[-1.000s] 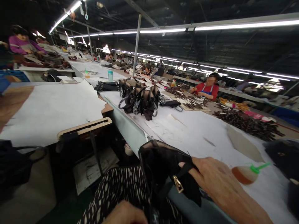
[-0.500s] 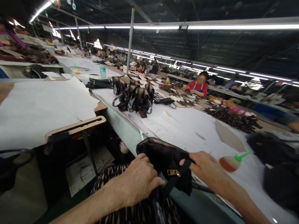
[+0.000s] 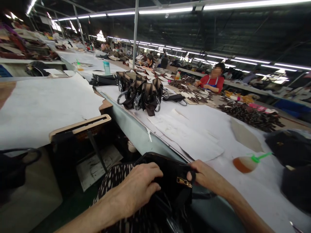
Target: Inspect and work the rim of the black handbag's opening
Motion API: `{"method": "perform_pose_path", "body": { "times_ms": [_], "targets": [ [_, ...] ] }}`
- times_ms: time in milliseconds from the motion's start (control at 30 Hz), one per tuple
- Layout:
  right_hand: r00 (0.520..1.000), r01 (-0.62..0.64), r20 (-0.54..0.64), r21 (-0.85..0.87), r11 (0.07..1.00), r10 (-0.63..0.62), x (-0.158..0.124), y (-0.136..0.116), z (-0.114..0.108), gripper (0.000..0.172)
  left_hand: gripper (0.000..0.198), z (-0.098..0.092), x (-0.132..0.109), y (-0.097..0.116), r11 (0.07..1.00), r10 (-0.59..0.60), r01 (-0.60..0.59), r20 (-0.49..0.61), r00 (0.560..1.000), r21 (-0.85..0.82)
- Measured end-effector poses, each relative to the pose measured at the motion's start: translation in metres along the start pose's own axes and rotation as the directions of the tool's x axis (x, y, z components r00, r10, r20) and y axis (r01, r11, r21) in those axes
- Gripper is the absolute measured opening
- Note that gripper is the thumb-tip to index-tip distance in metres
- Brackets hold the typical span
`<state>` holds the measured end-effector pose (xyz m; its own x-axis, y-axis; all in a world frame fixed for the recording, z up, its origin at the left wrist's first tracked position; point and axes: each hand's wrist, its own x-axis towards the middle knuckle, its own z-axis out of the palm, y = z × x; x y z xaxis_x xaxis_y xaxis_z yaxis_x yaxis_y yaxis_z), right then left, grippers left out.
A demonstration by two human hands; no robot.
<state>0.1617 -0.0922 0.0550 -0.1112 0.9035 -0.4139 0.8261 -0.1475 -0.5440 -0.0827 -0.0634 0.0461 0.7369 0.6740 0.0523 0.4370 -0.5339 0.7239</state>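
Both hands close on a black handbag, which sits at the near edge of the long table, above the person's patterned lap. The left hand curls its fingers over the bag's top rim and clamps it. The right hand grips the opposite end, its thumb hooked round a dark strap. Between the two grips, just beside the right thumb, a gold clasp shows on the bag's face.

Beyond the right hand lie white paper sheets, and to its right a squeeze bottle with a green nozzle lies on its side. Further right sit more black bags. Well beyond the grip, a cluster of brown handbags stands on the table, and a co-worker in red sits far off.
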Motion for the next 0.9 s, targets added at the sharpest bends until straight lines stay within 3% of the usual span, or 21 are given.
{"method": "perform_pose_path", "body": {
  "times_ms": [133, 233, 300, 400, 500, 633, 700, 767, 900],
  "targets": [
    [1.0, -0.011, 0.006, -0.045, 0.999, 0.011, -0.001, -0.003, -0.006, 0.022, 0.042, -0.007, 0.021, 0.01, 0.927, 0.27, -0.272, -0.043, 0.962, -0.256],
    [1.0, -0.015, -0.02, -0.106, 0.994, 0.013, -0.002, -0.001, -0.005, 0.026, 0.049, -0.005, 0.038, 0.018, 0.864, 0.393, -0.347, 0.057, 0.918, -0.363],
    [1.0, 0.015, -0.006, -0.096, 0.995, -0.016, -0.002, 0.002, -0.003, 0.025, 0.044, 0.002, 0.045, 0.018, 0.861, 0.411, -0.349, 0.105, 0.905, -0.369],
    [0.999, 0.037, 0.005, -0.039, 0.999, -0.037, -0.003, 0.008, -0.001, 0.022, 0.025, 0.013, 0.048, 0.011, 0.91, 0.349, -0.309, 0.109, 0.931, -0.276],
    [1.0, -0.024, -0.007, 0.004, 1.0, 0.025, -0.008, 0.01, -0.004, 0.021, 0.017, 0.007, 0.039, -0.001, 0.961, 0.241, -0.229, 0.062, 0.969, -0.156],
    [0.996, -0.09, -0.006, 0.036, 0.995, 0.091, -0.017, 0.007, -0.008, 0.018, 0.024, -0.03, 0.012, -0.033, 0.991, -0.042, 0.028, -0.098, 0.994, -0.134],
    [0.996, -0.083, -0.008, 0.076, 0.994, 0.084, -0.021, 0.006, -0.007, 0.017, 0.029, -0.049, -0.004, -0.056, 0.976, -0.216, 0.214, -0.183, 0.959, -0.033],
    [0.998, -0.067, -0.005, 0.118, 0.991, 0.068, -0.023, 0.007, -0.006, 0.017, 0.027, -0.064, -0.019, -0.081, 0.92, -0.316, 0.367, -0.289, 0.904, 0.14],
    [0.999, -0.05, 0.003, 0.137, 0.989, 0.05, -0.027, 0.008, -0.006, 0.019, 0.031, -0.081, -0.039, -0.113, 0.658, -0.294, 0.546, -0.49, 0.821, 0.519]
  ]
}}
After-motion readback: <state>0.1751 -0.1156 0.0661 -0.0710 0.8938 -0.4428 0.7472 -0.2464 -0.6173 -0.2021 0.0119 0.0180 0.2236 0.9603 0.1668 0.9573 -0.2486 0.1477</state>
